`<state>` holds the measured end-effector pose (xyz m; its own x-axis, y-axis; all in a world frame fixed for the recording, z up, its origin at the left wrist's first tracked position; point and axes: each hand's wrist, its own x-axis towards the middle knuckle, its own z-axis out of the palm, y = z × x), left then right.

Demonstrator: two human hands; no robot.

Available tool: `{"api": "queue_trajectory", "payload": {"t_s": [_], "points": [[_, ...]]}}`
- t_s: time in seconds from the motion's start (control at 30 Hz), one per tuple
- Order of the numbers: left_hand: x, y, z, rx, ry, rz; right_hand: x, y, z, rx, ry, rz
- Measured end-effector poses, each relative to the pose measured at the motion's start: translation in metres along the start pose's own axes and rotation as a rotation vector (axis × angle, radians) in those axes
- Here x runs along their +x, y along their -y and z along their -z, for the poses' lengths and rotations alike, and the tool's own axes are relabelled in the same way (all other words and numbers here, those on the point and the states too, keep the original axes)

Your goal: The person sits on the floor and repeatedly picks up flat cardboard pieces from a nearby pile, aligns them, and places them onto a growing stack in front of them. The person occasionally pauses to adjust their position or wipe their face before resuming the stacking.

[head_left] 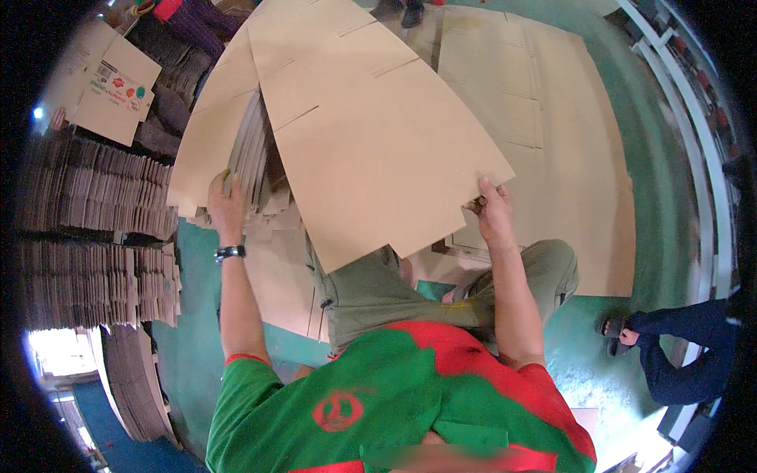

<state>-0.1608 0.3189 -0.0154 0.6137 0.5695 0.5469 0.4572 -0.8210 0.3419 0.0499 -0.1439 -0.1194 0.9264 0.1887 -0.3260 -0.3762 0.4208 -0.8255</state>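
My right hand (pixel 494 211) pinches the near right corner of a large brown cardboard sheet (pixel 371 142), thumb on top and fingers curled beneath. The sheet is slotted and hangs tilted in front of me, over my lap. My left hand (pixel 226 206), a dark watch (pixel 229 252) on its wrist, lies with fingers stretched on another cardboard sheet (pixel 206 142) at the left. Between the two sheets, the edges of several stacked sheets (pixel 251 150) show. The raised sheet hides part of that stack.
Flat cardboard sheets (pixel 583 181) lie on the right. Bundled cardboard (pixel 95 189) stands in rows at the left, near a printed carton piece (pixel 118 91). A seated person's dark-clothed legs (pixel 678 347) are at the lower right, beside a pale metal rail (pixel 694 134). Another person's feet (pixel 412 14) show at the far edge.
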Motion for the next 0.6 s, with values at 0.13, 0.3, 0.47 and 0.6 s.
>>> {"api": "queue_trajectory", "payload": {"t_s": [0.13,0.3,0.47,0.6], "points": [[0.009,0.099,-0.017,0.313,0.103,0.003,-0.005,0.006,0.026,0.033,-0.030,0.018],[0.006,0.142,-0.038,0.363,0.318,0.214,-0.006,0.006,0.058,0.047,-0.073,0.019],[0.003,0.151,-0.050,0.441,0.226,0.107,-0.008,0.002,0.085,0.118,-0.128,0.051],[0.003,0.161,-0.051,0.460,0.234,0.110,-0.017,-0.004,0.092,0.159,-0.111,0.033]]}}
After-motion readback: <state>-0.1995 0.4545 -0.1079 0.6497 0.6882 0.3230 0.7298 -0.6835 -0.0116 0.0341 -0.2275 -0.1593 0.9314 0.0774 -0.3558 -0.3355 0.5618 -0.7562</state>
